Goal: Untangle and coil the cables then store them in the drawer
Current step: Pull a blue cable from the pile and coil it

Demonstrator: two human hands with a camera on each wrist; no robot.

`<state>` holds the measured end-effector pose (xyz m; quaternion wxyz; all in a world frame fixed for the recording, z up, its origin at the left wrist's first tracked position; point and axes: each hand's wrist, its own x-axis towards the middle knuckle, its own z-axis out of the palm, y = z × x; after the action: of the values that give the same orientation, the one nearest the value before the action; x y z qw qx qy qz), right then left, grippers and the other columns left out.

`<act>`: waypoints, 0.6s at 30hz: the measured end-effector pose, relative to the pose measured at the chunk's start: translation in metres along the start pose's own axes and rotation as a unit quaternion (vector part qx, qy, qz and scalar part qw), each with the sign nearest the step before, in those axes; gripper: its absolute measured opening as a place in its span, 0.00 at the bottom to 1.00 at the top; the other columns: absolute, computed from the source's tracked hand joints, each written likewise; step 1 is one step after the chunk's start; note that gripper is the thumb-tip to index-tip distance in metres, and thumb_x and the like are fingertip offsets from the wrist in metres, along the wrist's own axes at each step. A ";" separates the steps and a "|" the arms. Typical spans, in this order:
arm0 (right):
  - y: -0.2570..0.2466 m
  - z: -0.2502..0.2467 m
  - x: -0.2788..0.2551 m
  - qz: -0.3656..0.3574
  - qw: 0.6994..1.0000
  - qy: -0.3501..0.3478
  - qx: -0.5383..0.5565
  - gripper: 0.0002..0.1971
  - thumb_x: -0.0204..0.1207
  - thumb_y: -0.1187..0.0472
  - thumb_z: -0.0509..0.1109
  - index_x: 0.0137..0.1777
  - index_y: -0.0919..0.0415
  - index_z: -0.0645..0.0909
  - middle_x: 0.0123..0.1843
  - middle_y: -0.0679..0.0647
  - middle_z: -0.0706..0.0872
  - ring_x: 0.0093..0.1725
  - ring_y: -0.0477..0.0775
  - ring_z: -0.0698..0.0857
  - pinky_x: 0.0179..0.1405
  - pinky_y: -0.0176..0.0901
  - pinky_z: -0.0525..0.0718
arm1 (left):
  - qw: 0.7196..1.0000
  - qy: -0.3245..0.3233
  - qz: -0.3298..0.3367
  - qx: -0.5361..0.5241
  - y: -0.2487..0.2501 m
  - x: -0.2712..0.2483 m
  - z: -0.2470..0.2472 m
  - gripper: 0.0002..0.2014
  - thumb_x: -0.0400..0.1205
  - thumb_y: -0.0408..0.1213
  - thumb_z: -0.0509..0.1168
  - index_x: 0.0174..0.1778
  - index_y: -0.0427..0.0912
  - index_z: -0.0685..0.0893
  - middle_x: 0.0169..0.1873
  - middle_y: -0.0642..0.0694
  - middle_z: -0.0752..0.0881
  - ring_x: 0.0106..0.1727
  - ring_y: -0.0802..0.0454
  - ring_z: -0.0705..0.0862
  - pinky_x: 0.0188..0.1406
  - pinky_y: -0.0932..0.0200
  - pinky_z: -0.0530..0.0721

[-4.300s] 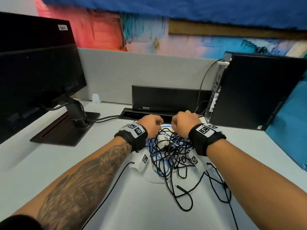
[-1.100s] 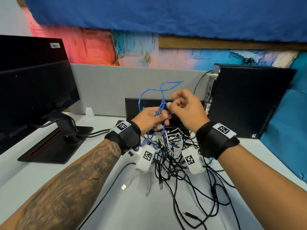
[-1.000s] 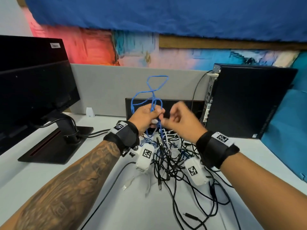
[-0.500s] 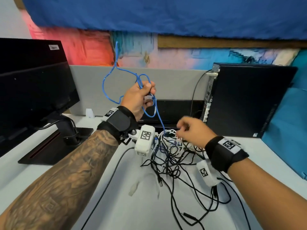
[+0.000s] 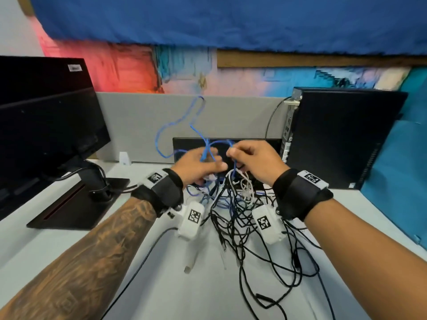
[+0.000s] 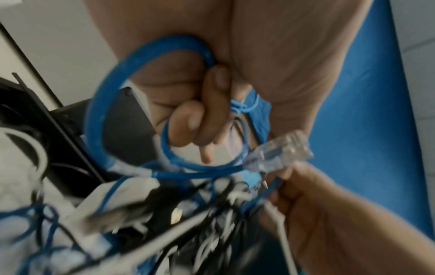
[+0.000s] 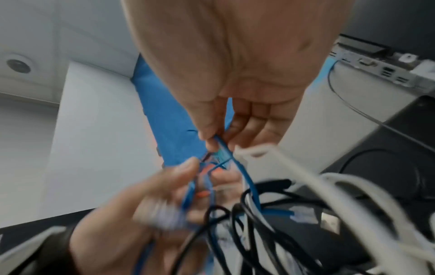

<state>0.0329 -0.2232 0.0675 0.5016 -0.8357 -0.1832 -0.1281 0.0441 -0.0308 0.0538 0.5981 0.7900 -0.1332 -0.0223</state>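
A tangle of black, white and blue cables (image 5: 240, 218) lies on the white desk (image 5: 161, 292). A blue network cable (image 5: 172, 125) rises out of it in loops. My left hand (image 5: 203, 162) grips this blue cable (image 6: 103, 96) in a fist, with its clear plug (image 6: 280, 150) hanging below the fingers. My right hand (image 5: 249, 158) pinches the same blue cable (image 7: 235, 163) between thumb and forefinger, close beside the left hand (image 7: 146, 204). Both hands hover above the pile. No drawer is in view.
A black monitor (image 5: 46, 125) on its stand stands at the left. A black computer tower (image 5: 342, 137) stands at the right, a black dock (image 5: 226, 144) behind the hands. A grey partition (image 5: 138, 121) closes the back. Loose black cable ends (image 5: 265, 299) trail toward me.
My left hand has come down from its raised position with the blue cable. My right hand has risen from the pile and taken hold of the blue cable beside it.
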 end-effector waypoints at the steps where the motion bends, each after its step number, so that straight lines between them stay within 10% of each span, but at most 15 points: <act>1: -0.004 -0.002 0.003 -0.003 1.000 0.024 0.003 0.08 0.85 0.60 0.71 0.44 0.56 0.89 0.34 0.54 0.84 0.33 0.48 0.80 0.34 0.38 0.82 | 0.999 -0.020 0.002 0.030 -0.004 -0.002 0.007 0.24 0.72 0.48 0.80 0.62 0.47 0.86 0.43 0.53 0.90 0.29 0.59 0.80 0.25 0.63 0.76; 6: -0.018 -0.006 0.003 -0.022 0.997 0.065 0.020 0.10 0.84 0.60 0.73 0.45 0.66 0.88 0.31 0.51 0.83 0.29 0.43 0.78 0.33 0.34 0.80 | 0.992 0.034 0.115 0.041 -0.005 -0.003 0.032 0.05 0.79 0.39 0.75 0.37 0.48 0.89 0.32 0.58 0.87 0.34 0.65 0.82 0.44 0.64 0.78; 11: -0.007 0.002 -0.010 -0.049 0.998 0.024 0.029 0.06 0.84 0.67 0.71 0.53 0.66 0.90 0.38 0.51 0.90 0.34 0.34 0.84 0.39 0.24 0.80 | 0.989 0.020 0.146 -0.001 -0.008 -0.008 0.040 0.02 0.80 0.30 0.73 0.44 0.41 0.88 0.42 0.45 0.91 0.43 0.60 0.86 0.51 0.64 0.83; 18: 0.003 0.012 -0.008 -0.024 0.997 0.062 0.046 0.02 0.78 0.64 0.78 0.46 0.63 0.91 0.44 0.58 0.93 0.43 0.56 0.92 0.48 0.49 0.91 | 0.986 0.027 0.157 0.050 -0.006 -0.007 0.038 0.10 0.83 0.33 0.71 0.40 0.53 0.88 0.28 0.63 0.87 0.33 0.71 0.83 0.41 0.70 0.79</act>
<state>0.0277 -0.2151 0.0562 0.5464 -0.7976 -0.1776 -0.1837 0.0308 -0.0628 0.0361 0.5569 0.7886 -0.2408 0.0997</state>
